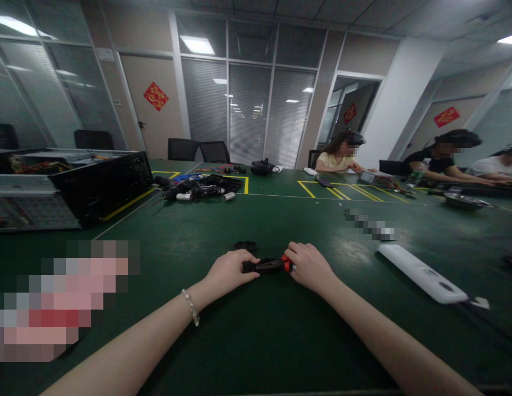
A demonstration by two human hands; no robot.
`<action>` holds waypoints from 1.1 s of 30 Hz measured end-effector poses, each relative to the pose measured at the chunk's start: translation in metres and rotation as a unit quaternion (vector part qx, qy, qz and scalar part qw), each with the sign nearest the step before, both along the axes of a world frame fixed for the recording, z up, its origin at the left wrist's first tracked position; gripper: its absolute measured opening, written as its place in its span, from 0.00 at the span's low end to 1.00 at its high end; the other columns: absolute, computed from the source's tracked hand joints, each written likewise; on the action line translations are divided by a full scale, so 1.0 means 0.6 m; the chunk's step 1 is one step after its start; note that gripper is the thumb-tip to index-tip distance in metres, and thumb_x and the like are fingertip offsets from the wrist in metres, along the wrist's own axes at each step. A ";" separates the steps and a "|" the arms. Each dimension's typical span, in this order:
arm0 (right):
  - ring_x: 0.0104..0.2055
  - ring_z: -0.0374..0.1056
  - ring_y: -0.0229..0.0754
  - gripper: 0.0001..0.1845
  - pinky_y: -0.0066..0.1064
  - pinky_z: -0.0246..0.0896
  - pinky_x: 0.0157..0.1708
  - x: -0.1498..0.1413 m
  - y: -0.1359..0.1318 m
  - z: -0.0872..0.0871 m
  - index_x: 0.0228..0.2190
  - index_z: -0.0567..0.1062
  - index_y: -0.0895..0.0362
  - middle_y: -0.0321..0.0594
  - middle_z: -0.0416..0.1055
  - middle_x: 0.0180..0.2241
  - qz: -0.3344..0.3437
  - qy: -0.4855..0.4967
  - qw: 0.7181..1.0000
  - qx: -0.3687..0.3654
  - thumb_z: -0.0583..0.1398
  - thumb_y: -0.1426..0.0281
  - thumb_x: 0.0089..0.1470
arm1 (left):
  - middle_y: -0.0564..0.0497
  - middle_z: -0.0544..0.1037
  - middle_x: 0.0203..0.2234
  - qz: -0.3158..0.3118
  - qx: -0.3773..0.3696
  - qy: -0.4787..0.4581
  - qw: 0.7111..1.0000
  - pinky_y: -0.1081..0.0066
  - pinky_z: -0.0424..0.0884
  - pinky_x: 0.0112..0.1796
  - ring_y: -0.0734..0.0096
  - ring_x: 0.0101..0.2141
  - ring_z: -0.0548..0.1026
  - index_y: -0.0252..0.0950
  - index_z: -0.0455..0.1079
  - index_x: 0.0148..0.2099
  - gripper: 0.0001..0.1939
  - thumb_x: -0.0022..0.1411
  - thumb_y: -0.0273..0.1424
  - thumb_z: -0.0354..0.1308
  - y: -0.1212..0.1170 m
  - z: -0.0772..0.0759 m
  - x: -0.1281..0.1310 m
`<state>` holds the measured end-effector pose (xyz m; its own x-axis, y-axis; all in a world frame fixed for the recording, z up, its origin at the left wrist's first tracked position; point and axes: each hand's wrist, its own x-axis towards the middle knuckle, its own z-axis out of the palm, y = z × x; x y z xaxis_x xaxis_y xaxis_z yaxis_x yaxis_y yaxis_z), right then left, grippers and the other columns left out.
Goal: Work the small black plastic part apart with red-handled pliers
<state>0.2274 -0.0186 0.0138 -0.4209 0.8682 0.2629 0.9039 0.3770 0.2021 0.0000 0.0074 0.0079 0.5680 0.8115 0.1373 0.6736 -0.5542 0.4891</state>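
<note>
My right hand (312, 268) is closed around the red handles of a pair of pliers (271, 266). Their dark jaws point left. My left hand (229, 273), with a beaded bracelet on its wrist, pinches a small black part (248, 267) between thumb and fingers. The jaw tips meet this part or lie right beside it; I cannot tell whether they grip it. Just beyond my left fingers, a black piece (245, 246) of unclear kind lies on the green table (276, 341).
An open computer case (103, 184) stands at the left. A heap of black cables and tools (202, 188) lies further back. On the right is a white power strip (423, 275) with a cord. Several people sit along the far right side, near a metal bowl (464, 201).
</note>
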 end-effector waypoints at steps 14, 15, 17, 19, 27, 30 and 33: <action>0.34 0.60 0.39 0.10 0.30 0.48 0.34 0.001 0.003 -0.003 0.32 0.70 0.58 0.42 0.66 0.34 0.007 0.001 1.000 0.002 0.54 0.73 0.42 | 0.54 0.71 0.40 0.001 -0.025 0.011 1.000 0.72 0.64 0.33 0.70 0.33 0.69 0.44 0.66 0.45 0.18 0.51 0.40 0.55 -0.004 0.009 0.003; 0.34 0.60 0.39 0.10 0.30 0.48 0.34 0.001 0.004 -0.002 0.32 0.70 0.58 0.42 0.66 0.34 0.007 0.001 1.000 0.001 0.54 0.73 0.43 | 0.54 0.71 0.40 0.000 -0.028 0.013 1.000 0.72 0.64 0.33 0.70 0.32 0.69 0.44 0.66 0.45 0.18 0.51 0.40 0.55 -0.004 0.008 0.003; 0.34 0.60 0.39 0.10 0.30 0.48 0.34 0.000 0.003 0.000 0.31 0.69 0.58 0.42 0.66 0.34 0.009 0.001 1.000 0.001 0.54 0.74 0.43 | 0.54 0.71 0.40 -0.004 -0.029 0.015 0.999 0.72 0.64 0.32 0.70 0.32 0.69 0.43 0.66 0.45 0.18 0.51 0.40 0.55 -0.004 0.008 0.003; 0.34 0.60 0.39 0.09 0.30 0.48 0.34 0.000 0.003 0.002 0.31 0.69 0.59 0.41 0.67 0.33 0.011 0.000 1.000 0.000 0.53 0.74 0.43 | 0.54 0.72 0.39 -0.006 -0.025 0.013 1.000 0.72 0.64 0.31 0.71 0.32 0.69 0.44 0.66 0.45 0.18 0.51 0.41 0.55 -0.004 0.009 0.002; 0.33 0.60 0.39 0.09 0.30 0.48 0.33 -0.001 0.004 0.001 0.31 0.69 0.57 0.40 0.68 0.32 0.002 0.012 1.000 -0.013 0.54 0.73 0.43 | 0.54 0.71 0.39 0.000 -0.024 0.020 1.000 0.73 0.64 0.31 0.71 0.31 0.69 0.44 0.66 0.45 0.18 0.51 0.40 0.55 -0.003 0.007 0.002; 0.33 0.60 0.39 0.09 0.29 0.48 0.32 -0.002 0.003 0.002 0.30 0.69 0.57 0.40 0.68 0.31 0.003 0.011 1.000 -0.010 0.54 0.74 0.43 | 0.54 0.72 0.39 -0.001 -0.009 0.010 1.000 0.73 0.63 0.32 0.70 0.33 0.69 0.43 0.67 0.44 0.17 0.51 0.40 0.55 -0.001 0.003 0.001; 0.33 0.60 0.39 0.08 0.29 0.47 0.32 -0.002 0.002 0.004 0.30 0.69 0.57 0.39 0.68 0.31 0.006 0.000 1.000 -0.007 0.54 0.74 0.43 | 0.54 0.72 0.39 0.000 -0.001 0.005 1.000 0.72 0.63 0.33 0.68 0.35 0.69 0.43 0.67 0.44 0.17 0.51 0.40 0.55 -0.001 0.001 0.001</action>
<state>0.2260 -0.0174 0.0164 -0.4304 0.8668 0.2519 0.8998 0.3898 0.1963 0.0006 0.0071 0.0083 0.5699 0.8114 0.1298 0.6786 -0.5538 0.4826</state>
